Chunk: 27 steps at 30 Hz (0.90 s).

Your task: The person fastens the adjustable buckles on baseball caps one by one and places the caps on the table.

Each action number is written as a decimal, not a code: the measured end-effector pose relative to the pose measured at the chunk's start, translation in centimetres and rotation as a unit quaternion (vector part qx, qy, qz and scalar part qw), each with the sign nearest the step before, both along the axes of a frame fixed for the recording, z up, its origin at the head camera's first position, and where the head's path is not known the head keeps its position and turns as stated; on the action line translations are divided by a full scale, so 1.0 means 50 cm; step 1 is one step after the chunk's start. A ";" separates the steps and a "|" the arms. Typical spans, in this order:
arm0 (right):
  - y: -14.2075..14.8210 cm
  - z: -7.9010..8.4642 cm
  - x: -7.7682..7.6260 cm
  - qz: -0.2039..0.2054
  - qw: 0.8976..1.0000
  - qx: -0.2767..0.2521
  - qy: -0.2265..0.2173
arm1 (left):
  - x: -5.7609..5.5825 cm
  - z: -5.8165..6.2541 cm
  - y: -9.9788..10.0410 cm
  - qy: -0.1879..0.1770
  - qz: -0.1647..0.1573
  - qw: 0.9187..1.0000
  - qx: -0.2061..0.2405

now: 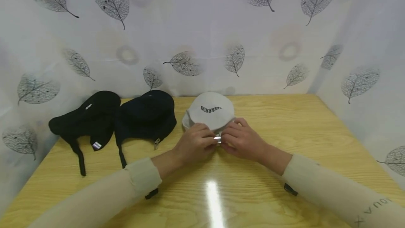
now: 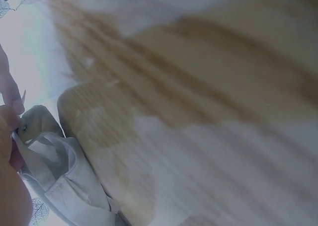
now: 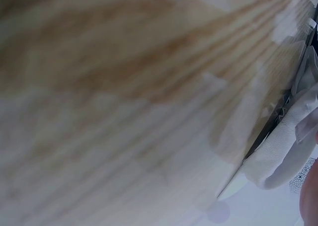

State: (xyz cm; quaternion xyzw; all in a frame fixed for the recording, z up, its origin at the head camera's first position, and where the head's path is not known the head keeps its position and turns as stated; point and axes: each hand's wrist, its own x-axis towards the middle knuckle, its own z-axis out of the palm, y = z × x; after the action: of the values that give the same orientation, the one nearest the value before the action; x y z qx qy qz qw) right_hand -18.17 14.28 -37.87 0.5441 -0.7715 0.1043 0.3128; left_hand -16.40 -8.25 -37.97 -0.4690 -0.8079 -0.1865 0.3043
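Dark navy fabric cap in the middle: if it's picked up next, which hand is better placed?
Probably the left hand: it is nearer the dark navy fabric cap, while the right hand is farther across. Both grip the white fabric cap with dark lettering.

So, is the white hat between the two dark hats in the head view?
No, the white hat is to the right of the middle hat and the leftmost hat.

White cap (image 1: 211,117): "COLORADO" (image 1: 207,109); right sleeve (image 1: 335,185): letters (image 1: 375,205) (unclear).
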 end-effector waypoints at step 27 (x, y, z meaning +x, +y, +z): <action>0.000 0.004 0.001 -0.007 1.000 0.007 0.005 | -0.001 0.000 -0.001 -0.003 0.002 1.000 0.003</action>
State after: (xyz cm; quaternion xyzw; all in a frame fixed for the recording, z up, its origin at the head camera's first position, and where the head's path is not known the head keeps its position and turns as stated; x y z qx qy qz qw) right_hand -18.12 14.26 -37.70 0.5417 -0.7742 0.0935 0.3136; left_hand -16.43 -8.30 -37.95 -0.4658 -0.8091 -0.1896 0.3039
